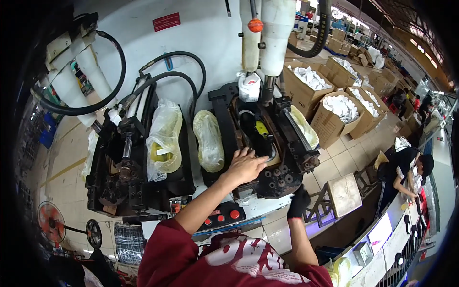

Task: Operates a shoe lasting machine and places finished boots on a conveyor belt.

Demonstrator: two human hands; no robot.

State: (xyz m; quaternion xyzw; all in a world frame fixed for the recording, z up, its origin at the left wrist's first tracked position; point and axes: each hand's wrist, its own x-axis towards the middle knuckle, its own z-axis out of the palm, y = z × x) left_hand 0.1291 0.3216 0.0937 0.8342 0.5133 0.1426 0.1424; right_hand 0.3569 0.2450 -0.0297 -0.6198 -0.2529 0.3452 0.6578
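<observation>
Left hand (246, 166) outspread, beside black shoe (258, 142) | gloved right hand (300, 203): cannot tell grip | shoe probably light, soft upper; hold by sides

Two of the wearer's hands, left hand (246, 167) and right hand (299, 203), towards 5 o'clock; one black shoe-like piece (250, 126) towards 2; three red buttons (234, 214) at 6. At least three plastic-wrapped pieces (209, 141), two towards 9, one at 3 (partly hidden). One red sign (166, 21) at 11, one orange knob (256, 25) at 12, one stool (345, 195) at 4; at least four open cartons (330, 128) towards 2
</observation>
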